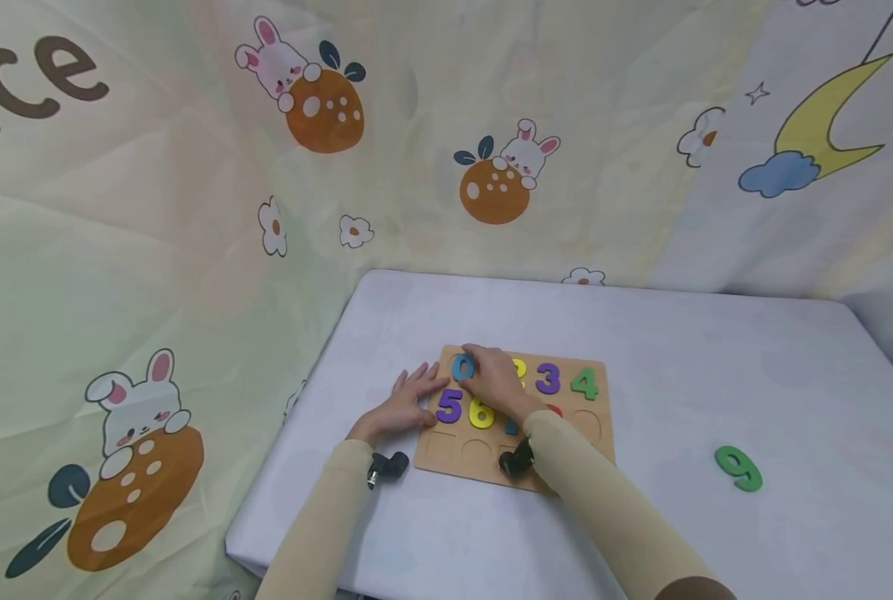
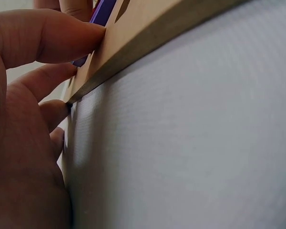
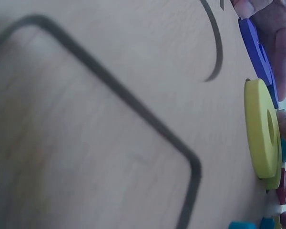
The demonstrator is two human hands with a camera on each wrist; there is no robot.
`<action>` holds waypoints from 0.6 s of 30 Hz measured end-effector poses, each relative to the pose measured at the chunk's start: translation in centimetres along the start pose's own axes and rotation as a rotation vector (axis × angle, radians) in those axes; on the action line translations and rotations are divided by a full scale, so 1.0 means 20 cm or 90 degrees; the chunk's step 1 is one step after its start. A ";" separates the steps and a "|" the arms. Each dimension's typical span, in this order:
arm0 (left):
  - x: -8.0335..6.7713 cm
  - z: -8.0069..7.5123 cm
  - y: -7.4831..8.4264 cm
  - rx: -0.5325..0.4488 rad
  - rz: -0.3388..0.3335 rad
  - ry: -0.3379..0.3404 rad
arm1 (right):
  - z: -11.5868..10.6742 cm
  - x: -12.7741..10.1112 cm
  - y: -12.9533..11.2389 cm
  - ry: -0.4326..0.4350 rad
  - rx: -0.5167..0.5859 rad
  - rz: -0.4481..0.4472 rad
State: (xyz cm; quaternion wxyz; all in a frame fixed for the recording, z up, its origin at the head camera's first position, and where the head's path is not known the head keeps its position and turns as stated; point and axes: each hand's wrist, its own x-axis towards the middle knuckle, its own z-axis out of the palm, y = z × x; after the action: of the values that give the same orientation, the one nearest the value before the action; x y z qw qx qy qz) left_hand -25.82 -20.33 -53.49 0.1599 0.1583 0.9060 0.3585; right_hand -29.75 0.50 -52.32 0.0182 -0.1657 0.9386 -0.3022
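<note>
A wooden number board [image 1: 604,392] lies on the table. At its upper left corner my right hand [image 1: 500,382] pinches the blue 0 [image 1: 456,367] between thumb and fingers, low over the board. My left hand [image 1: 401,408] has its fingers spread along the board's left edge, with the thumb [image 2: 81,36] on the wood close to the purple 5 [image 1: 455,405]. Beside that sits the yellow 6 [image 1: 473,412]. The right hand and forearm partly cover a yellow numeral [image 1: 520,367], a blue one [image 1: 511,427] and a red one [image 1: 555,410].
A purple 3 [image 1: 554,379] and a green 4 [image 1: 590,387] sit in the top row. Shallow recesses show at the board's right side and along its bottom row. Off to the right, a green 9 [image 1: 750,476] lies on the white table [image 1: 671,375]. A printed curtain [image 1: 416,167] hangs behind.
</note>
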 end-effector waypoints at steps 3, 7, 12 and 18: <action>0.00 0.00 0.00 0.001 -0.003 -0.005 | 0.01 0.01 0.00 0.002 -0.004 0.005; 0.00 -0.01 0.00 0.007 -0.002 -0.008 | 0.02 0.02 -0.01 0.005 0.006 0.012; 0.00 -0.01 0.00 0.009 0.007 -0.004 | 0.05 0.03 -0.02 0.014 0.008 0.027; 0.00 0.00 0.00 0.004 0.000 -0.004 | 0.05 0.02 -0.03 0.020 0.008 0.033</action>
State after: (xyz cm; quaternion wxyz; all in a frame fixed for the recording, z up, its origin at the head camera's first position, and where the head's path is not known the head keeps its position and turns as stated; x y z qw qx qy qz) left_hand -25.93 -20.35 -53.51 0.1619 0.1600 0.9066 0.3553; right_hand -29.93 -0.61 -52.80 0.0123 -0.1361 0.9407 -0.3104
